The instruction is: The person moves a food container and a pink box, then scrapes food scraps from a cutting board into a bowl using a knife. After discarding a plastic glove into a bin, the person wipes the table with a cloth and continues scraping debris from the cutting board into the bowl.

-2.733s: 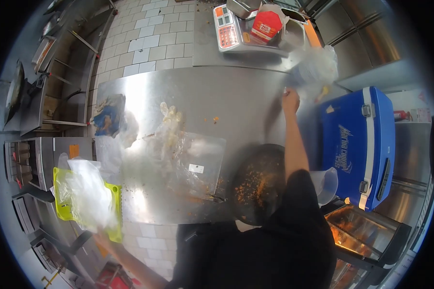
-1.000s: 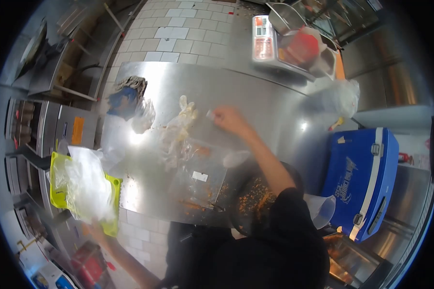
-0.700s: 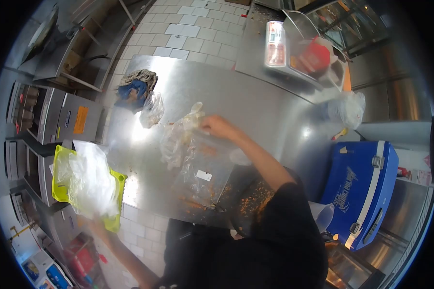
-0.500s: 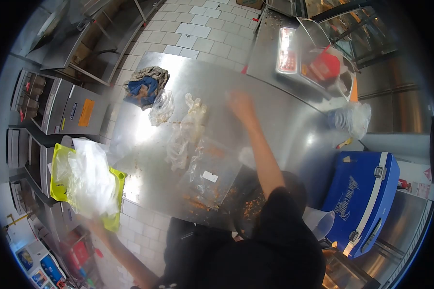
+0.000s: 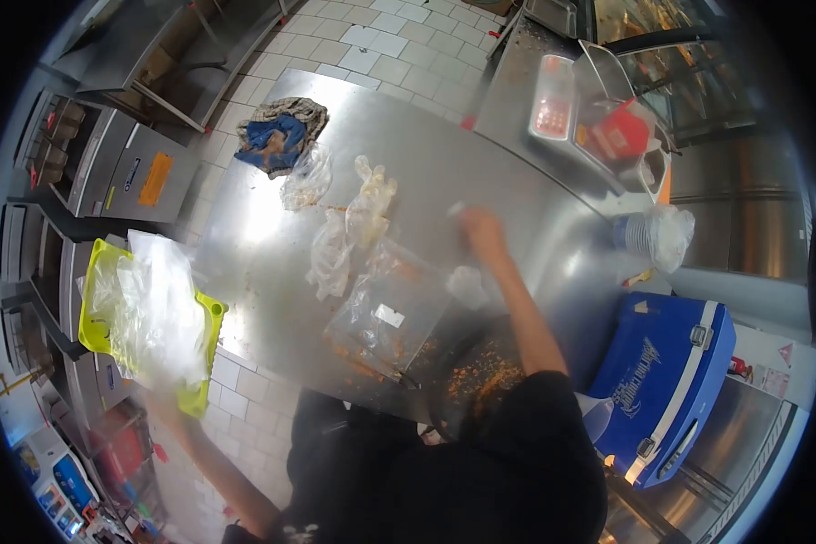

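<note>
At the left, beyond the table edge, my left hand (image 5: 161,405) is at the near end of a yellow-green plastic basket (image 5: 207,349) and appears closed on it, its fingers blurred and partly hidden. Clear plastic bags (image 5: 159,313) are heaped in the basket. My right hand (image 5: 483,231) is closed low over the steel table (image 5: 272,272), a small whitish bit showing at its fingertips. Left of it lie crumpled clear plastic gloves (image 5: 370,204) and a flat clear bag with a white label (image 5: 388,315). A whitish crumpled piece (image 5: 467,286) lies below the right hand.
A blue and checked cloth (image 5: 281,136) lies at the table's far left corner. Orange crumbs fill a dark round pan (image 5: 476,376) near my body. At the right are a blue cooler box (image 5: 666,390), stacked containers (image 5: 653,236), and a steel pan holding a red object (image 5: 621,131).
My right hand has moved slightly nearer and right over the table, and its whitish bit now shows. The left hand stays at the basket. The whole view has shifted a little.
</note>
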Motion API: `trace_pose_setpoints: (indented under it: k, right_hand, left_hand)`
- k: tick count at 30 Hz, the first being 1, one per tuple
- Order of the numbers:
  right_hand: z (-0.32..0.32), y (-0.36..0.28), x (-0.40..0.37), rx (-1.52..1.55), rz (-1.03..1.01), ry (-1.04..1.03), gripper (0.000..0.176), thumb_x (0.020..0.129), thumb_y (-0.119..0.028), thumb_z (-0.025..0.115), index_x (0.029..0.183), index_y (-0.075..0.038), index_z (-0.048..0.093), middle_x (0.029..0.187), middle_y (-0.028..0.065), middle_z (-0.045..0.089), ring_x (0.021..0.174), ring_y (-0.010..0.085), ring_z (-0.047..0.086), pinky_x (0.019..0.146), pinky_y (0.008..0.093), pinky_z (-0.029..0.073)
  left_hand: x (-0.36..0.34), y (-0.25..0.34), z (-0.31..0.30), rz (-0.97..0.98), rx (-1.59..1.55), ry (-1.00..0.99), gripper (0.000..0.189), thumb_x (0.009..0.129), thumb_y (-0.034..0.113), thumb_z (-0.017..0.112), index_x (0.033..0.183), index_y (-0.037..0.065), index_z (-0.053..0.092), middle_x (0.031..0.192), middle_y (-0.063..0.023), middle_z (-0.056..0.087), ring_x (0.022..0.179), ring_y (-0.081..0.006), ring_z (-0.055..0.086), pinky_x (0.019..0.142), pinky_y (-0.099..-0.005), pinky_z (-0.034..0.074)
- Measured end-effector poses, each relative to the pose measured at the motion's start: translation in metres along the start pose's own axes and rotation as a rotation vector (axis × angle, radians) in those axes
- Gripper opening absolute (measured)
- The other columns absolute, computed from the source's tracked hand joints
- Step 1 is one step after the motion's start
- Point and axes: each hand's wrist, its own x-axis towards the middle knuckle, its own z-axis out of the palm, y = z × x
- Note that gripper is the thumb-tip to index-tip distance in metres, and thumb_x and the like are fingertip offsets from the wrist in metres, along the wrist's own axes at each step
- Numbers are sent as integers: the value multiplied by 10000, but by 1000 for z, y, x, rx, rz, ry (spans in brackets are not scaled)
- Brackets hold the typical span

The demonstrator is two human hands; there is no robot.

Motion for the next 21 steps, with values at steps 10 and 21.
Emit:
trace_pose_setpoints:
  k: [10, 21]
  right_hand:
    - [-2, -30, -76, 169, 105, -115, 128, 795, -115, 629, 885, -25, 647, 815, 153, 644, 736, 337, 620, 690, 414, 490]
    - [10, -74, -62, 45, 200, 113, 135, 834, -123, 596, 911, -25, 649, 819, 159, 640, 795, 342, 628, 715, 409, 487]
  left_hand:
    - [3, -6, 5, 33, -129, -96, 344, 946, 90, 525, 1263, -8, 433, 1172, -148, 580, 974, -217, 624, 790, -343, 533]
    - [-10, 20, 11, 149, -170, -122, 356, 931, 41, 530, 1270, -14, 433, 1207, -156, 568, 1022, -222, 612, 853, -351, 525]
